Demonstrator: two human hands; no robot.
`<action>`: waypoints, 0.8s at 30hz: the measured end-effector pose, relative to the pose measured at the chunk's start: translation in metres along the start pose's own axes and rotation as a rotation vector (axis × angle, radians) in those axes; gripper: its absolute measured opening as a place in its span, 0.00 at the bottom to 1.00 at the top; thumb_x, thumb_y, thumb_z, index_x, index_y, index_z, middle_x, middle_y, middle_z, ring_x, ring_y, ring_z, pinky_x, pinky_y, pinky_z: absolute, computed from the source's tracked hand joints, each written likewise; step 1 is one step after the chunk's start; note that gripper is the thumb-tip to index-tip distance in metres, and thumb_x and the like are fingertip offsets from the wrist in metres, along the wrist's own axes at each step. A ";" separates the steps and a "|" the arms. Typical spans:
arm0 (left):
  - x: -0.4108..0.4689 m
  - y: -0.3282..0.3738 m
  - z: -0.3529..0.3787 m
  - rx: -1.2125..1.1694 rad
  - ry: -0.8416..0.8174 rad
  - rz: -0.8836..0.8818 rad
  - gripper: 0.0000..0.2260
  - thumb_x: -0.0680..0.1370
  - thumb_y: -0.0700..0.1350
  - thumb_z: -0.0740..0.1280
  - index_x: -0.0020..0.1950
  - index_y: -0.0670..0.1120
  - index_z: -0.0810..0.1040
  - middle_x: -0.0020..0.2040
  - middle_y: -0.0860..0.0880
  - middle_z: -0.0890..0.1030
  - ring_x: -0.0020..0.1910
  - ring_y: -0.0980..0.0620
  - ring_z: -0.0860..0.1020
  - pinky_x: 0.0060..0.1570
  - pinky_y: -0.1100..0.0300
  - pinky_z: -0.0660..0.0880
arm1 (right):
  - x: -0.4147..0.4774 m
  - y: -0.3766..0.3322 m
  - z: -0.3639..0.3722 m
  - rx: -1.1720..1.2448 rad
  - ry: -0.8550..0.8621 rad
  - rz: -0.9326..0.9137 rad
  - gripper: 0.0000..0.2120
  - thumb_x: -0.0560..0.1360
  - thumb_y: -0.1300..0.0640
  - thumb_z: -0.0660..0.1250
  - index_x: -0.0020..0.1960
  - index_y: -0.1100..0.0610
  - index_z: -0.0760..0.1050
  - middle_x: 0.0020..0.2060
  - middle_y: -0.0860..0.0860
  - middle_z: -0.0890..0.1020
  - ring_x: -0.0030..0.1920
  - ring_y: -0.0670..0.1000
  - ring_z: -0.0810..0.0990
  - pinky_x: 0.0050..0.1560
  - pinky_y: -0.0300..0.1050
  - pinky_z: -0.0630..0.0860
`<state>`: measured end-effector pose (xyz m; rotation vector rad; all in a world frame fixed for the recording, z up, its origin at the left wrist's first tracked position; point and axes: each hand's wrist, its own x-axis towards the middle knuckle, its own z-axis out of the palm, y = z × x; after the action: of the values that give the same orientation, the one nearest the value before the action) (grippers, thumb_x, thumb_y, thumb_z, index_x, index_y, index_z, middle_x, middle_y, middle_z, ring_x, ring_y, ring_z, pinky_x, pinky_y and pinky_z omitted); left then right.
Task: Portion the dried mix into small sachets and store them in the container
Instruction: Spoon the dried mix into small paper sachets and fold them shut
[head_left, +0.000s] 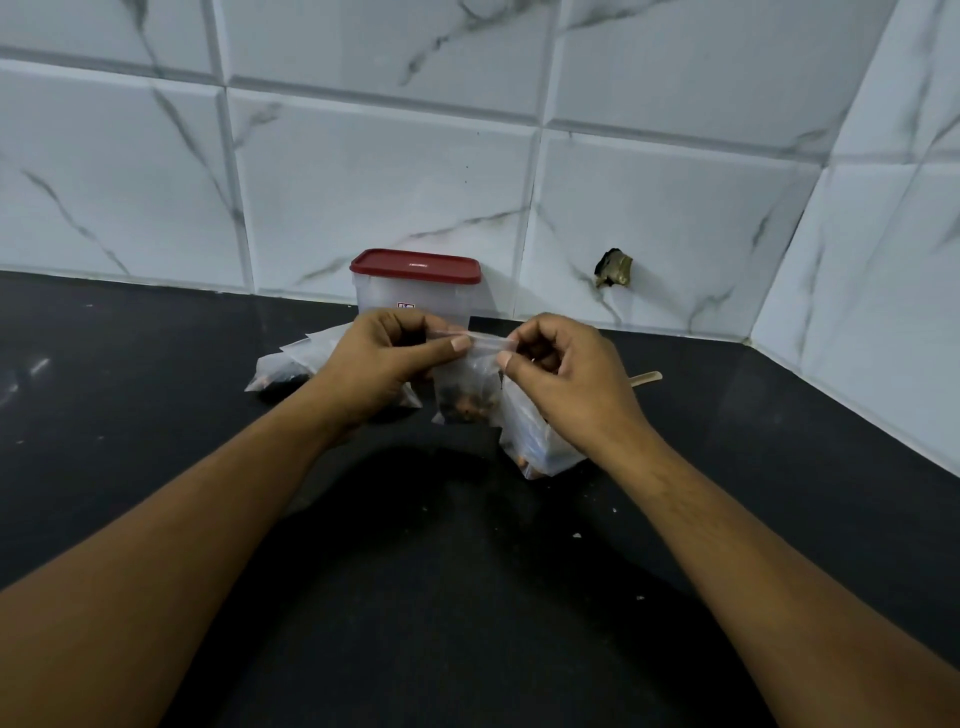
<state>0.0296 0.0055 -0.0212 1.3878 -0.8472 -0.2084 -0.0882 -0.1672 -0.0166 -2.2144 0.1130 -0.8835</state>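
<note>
A: Far left, we see a heap of filled sachets (283, 366) on the black counter (130, 415), partly hidden by the left hand (379, 366).

B: Agreed. We log the left hand's thumb and curled fingers as pinching the left end of the held sachet (467, 395) at its top strip.

A: Behind it we see the container (415, 301) against the tiled wall (363, 171), with its red lid (415, 266) on.

B: The held sachet hangs between the 2 hands, dark mix at the bottom. We cannot tell if it touches the counter.

A: The right hand (563, 382) pinches the strip's right end.

B: Under that wrist we see a larger clear bag (535, 452) on the counter. A wooden handle (647, 378) sticks out just right of the hand.
</note>
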 end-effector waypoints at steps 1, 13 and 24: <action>0.000 0.002 0.002 -0.053 0.021 0.017 0.05 0.77 0.36 0.72 0.50 0.35 0.83 0.44 0.44 0.86 0.42 0.51 0.84 0.44 0.60 0.83 | 0.000 -0.003 -0.001 0.065 -0.002 0.009 0.04 0.77 0.54 0.76 0.49 0.51 0.82 0.39 0.44 0.83 0.38 0.41 0.80 0.42 0.38 0.78; 0.003 0.011 0.002 -0.286 0.133 0.010 0.07 0.73 0.44 0.75 0.46 0.42 0.82 0.45 0.45 0.85 0.45 0.47 0.85 0.43 0.52 0.82 | -0.002 -0.006 0.001 0.228 -0.154 0.083 0.11 0.73 0.55 0.80 0.52 0.55 0.82 0.46 0.51 0.88 0.50 0.51 0.86 0.58 0.56 0.83; -0.004 0.010 0.015 -0.166 0.078 0.012 0.02 0.77 0.37 0.72 0.47 0.38 0.83 0.41 0.45 0.85 0.39 0.50 0.84 0.36 0.61 0.80 | -0.002 -0.014 -0.006 0.486 0.004 0.129 0.04 0.78 0.61 0.75 0.52 0.59 0.82 0.43 0.53 0.87 0.43 0.45 0.85 0.42 0.33 0.77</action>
<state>0.0136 -0.0019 -0.0140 1.2276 -0.7563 -0.2097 -0.0954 -0.1601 -0.0056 -1.7329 0.0369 -0.7506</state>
